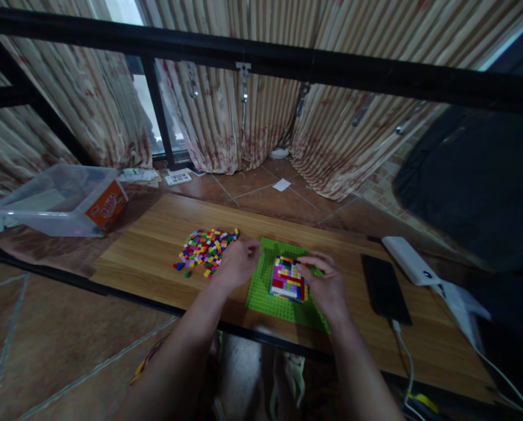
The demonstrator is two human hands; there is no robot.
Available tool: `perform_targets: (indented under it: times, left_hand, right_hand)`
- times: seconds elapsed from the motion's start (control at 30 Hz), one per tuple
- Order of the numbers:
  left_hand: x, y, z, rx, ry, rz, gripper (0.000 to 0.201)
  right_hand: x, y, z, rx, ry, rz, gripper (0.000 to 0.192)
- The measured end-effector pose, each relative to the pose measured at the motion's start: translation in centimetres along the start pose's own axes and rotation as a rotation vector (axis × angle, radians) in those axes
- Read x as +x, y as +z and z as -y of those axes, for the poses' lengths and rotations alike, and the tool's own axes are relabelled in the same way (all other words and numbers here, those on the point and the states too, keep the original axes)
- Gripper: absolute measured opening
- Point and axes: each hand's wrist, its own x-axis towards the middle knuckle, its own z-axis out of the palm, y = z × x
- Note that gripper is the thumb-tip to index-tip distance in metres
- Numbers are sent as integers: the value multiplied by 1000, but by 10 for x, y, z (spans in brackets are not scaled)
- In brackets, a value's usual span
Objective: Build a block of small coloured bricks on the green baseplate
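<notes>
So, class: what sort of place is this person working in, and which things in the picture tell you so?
Probably a room in a home. Patterned curtains hang to a tiled floor, and a low wooden board carries loose toy bricks and a green baseplate, with a phone charging alongside.

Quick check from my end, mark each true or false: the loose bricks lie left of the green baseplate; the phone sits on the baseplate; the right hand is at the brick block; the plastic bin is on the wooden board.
1. The loose bricks lie left of the green baseplate. True.
2. The phone sits on the baseplate. False: it lies on the wooden board, right of it.
3. The right hand is at the brick block. True.
4. The plastic bin is on the wooden board. False: it stands off the board, to its left.
</notes>
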Motion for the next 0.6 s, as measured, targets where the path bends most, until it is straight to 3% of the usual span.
perform_targets:
  times: [0.27, 0.6]
  left_hand:
    - [1, 23, -19, -143, -8, 94, 31]
    - [5, 35, -11, -132, -2, 223, 36]
  right_hand:
    - [-1, 7, -3, 172, 118, 43, 14]
    - [-6, 24, 2, 196, 144, 84, 15]
